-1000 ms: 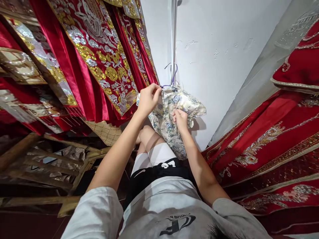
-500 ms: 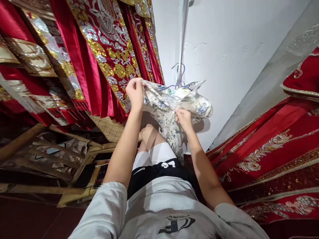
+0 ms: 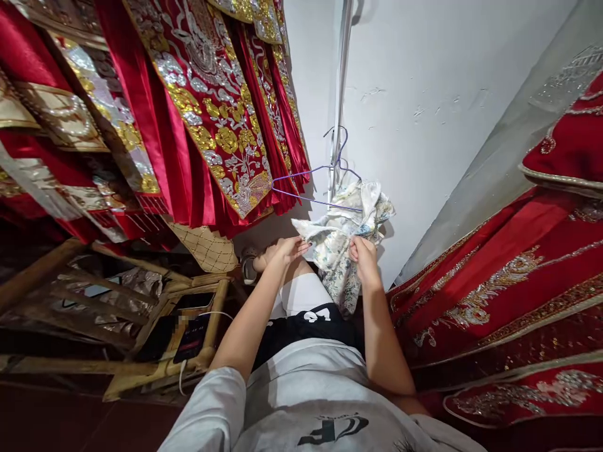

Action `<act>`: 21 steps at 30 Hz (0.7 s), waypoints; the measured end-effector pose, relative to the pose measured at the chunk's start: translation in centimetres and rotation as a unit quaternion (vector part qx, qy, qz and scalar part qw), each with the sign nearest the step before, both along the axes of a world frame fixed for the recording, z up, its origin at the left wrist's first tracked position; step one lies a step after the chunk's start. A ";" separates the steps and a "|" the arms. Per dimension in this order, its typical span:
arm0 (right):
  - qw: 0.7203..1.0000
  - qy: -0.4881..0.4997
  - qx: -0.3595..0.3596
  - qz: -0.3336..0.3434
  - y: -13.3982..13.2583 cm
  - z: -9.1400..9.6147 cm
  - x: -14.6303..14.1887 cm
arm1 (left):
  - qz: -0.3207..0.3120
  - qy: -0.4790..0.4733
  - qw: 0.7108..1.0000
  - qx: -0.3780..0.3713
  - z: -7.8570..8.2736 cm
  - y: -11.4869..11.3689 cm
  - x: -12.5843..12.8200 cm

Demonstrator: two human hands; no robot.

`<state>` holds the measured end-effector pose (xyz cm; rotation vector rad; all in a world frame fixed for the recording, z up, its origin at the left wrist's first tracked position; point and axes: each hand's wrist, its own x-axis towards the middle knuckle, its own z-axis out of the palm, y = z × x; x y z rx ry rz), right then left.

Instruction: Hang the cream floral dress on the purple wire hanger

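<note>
A pale floral-patterned garment (image 3: 340,242) hangs down in front of me, partly off a purple wire hanger (image 3: 315,182) that is hooked on a metal pole (image 3: 340,94). My left hand (image 3: 282,250) pinches the garment's left edge. My right hand (image 3: 363,254) is closed on the cloth a little to the right. The hanger's left arm is bare, while its right end still sits inside the cloth.
Red garments with gold and silver embroidery (image 3: 207,107) hang at the left. More red embroidered cloth (image 3: 509,276) lies at the right. A bamboo chair (image 3: 155,326) at lower left holds a dark device with a white cable. A white wall (image 3: 424,113) is straight ahead.
Both hands have dropped lower with the garment. The left side of the cloth has come off the hanger, leaving the hanger's left arm exposed.
</note>
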<state>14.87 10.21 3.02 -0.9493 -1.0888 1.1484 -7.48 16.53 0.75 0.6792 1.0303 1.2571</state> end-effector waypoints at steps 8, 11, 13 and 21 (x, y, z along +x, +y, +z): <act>0.982 -0.150 -0.059 0.097 0.8 0.3 1.6 | -0.081 0.145 0.926 0.338 7.5 -2.0 2.0; 0.989 -0.053 -0.028 0.132 1.6 1.8 -1.7 | -0.155 0.271 0.845 0.434 9.4 -4.1 4.1; 0.982 0.024 -0.001 0.186 1.7 2.9 -3.1 | -0.160 0.335 0.800 0.471 10.0 -4.7 4.9; 0.930 -0.123 0.011 0.347 2.0 7.8 -0.2 | -0.301 0.313 0.833 0.343 7.4 -3.3 0.9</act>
